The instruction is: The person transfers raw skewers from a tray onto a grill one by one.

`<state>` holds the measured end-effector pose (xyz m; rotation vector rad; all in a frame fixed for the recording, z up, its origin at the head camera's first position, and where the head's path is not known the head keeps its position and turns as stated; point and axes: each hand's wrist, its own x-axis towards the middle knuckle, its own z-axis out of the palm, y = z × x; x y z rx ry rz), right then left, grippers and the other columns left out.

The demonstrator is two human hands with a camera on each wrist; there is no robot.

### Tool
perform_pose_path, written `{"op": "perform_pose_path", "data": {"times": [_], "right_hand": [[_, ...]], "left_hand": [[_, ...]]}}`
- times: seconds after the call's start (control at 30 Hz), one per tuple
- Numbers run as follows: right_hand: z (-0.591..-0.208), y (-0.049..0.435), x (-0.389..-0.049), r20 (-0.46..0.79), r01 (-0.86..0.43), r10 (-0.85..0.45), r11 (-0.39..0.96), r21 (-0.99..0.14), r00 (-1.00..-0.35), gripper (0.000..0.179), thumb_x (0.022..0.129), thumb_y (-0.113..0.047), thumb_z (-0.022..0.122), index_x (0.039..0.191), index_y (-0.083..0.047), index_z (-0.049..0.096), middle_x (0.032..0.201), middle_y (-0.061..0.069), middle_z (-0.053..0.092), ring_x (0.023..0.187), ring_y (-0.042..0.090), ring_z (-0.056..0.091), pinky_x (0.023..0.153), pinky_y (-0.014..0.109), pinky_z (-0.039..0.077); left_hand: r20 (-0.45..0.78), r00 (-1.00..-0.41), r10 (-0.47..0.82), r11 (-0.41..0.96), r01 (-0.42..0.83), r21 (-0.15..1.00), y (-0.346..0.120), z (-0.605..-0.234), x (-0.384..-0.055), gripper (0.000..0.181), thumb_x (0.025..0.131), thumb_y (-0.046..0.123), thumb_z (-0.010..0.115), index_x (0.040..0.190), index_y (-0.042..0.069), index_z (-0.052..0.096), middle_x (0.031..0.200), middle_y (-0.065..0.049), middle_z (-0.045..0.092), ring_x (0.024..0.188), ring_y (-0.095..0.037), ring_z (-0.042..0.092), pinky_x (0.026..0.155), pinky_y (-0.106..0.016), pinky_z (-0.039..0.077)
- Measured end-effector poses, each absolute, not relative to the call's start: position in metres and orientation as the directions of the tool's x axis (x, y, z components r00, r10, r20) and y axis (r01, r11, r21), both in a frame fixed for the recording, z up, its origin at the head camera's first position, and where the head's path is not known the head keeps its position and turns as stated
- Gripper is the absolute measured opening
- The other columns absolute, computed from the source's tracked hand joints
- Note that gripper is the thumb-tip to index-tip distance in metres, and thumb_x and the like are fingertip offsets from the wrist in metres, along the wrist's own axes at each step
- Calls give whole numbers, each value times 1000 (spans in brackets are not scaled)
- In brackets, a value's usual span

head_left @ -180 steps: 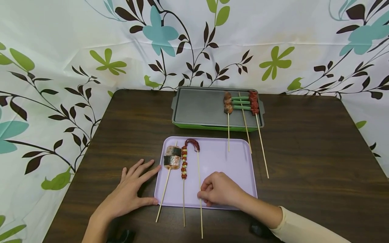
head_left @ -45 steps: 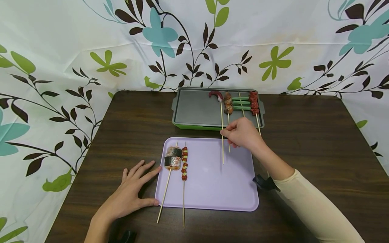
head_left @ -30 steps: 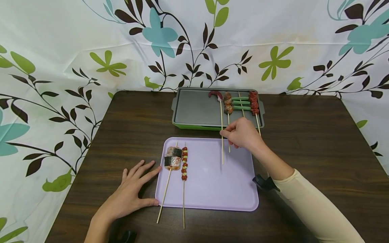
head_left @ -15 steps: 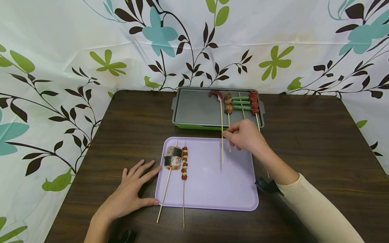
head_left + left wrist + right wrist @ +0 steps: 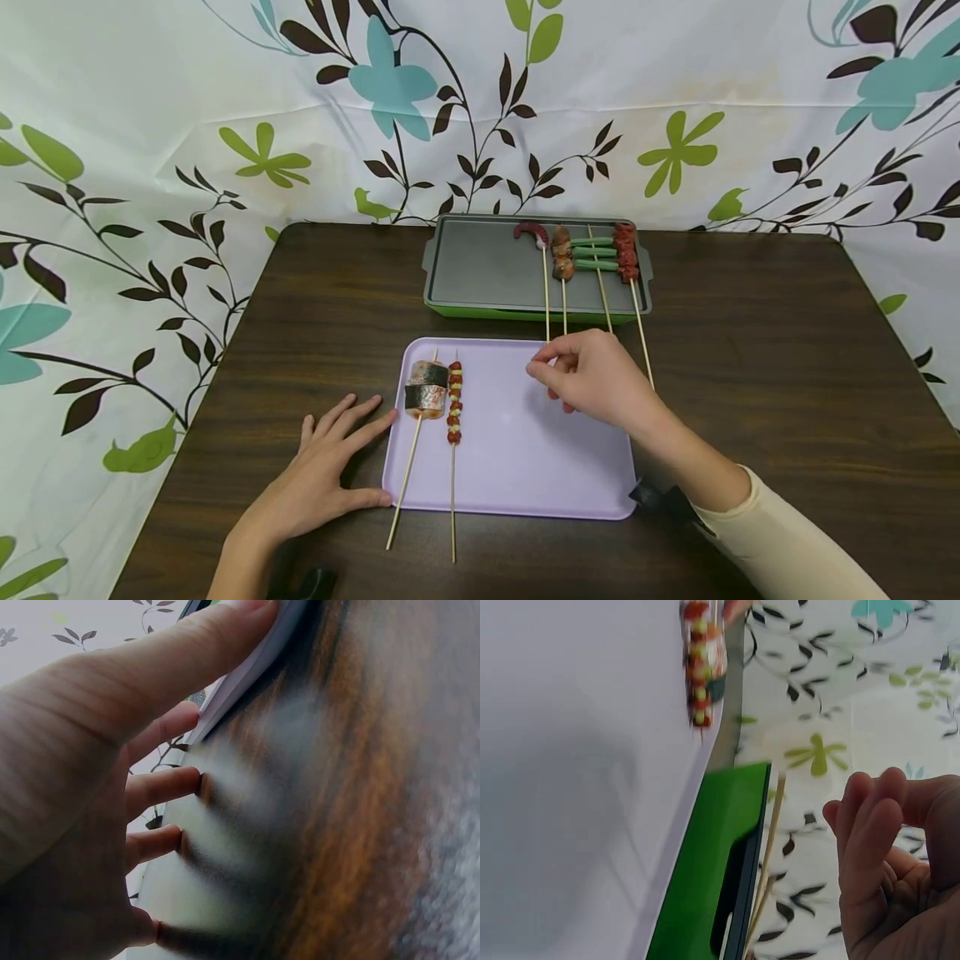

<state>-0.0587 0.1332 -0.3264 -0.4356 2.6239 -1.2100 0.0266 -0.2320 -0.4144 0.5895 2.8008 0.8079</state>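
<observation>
In the head view my left hand (image 5: 322,475) lies with fingers spread, thumb and index finger touching the left rim of the lilac tray (image 5: 540,475); the left wrist view also shows the thumb (image 5: 187,645) at the rim. My right hand (image 5: 592,375) hovers over the tray's upper right, fingers loosely bent and holding nothing. Just beyond it, a skewer with a curled dark-red tentacle (image 5: 534,233) lies on the grey grill plate (image 5: 487,267), its stick partly hidden by the hand. On the tray lie a skewer with black-banded rolls (image 5: 426,387) and a thin red-and-green skewer (image 5: 454,404).
Right of the tentacle, the grill also bears a brown meat skewer (image 5: 562,254), a green-stalk skewer (image 5: 596,252) and a red meat skewer (image 5: 626,254). Their sticks overhang its front. Behind the dark wooden table (image 5: 765,358) hangs a floral cloth (image 5: 600,67).
My right hand carried the tentacle skewer from the tray to the grill, let go of its stick and drew back toward the tray. The left hand stayed at the rim.
</observation>
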Motion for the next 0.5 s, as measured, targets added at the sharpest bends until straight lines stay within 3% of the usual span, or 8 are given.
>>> {"op": "perform_pose_path", "data": {"times": [0.23, 0.5], "right_hand": [[-337, 112, -28, -77, -251, -454, 617, -746, -888, 10, 90, -22, 72, 89, -13, 75, 50, -19, 54, 42, 3, 53, 48, 27, 42], [-366, 91, -3, -62, -370, -550, 636, -677, -833, 8, 85, -22, 75, 83, -15, 75, 58, -20, 53, 54, -3, 48, 55, 22, 42]], "left_hand": [[-47, -907, 418, 776, 330, 538, -232, -415, 27, 95, 69, 65, 77, 151, 34, 40, 158, -3, 30, 146, -40, 13, 95, -83, 6], [-28, -907, 421, 766, 338, 547, -231, -413, 27, 94, 70, 63, 77, 151, 32, 41, 157, -4, 31, 145, -41, 14, 94, -83, 6]]}}
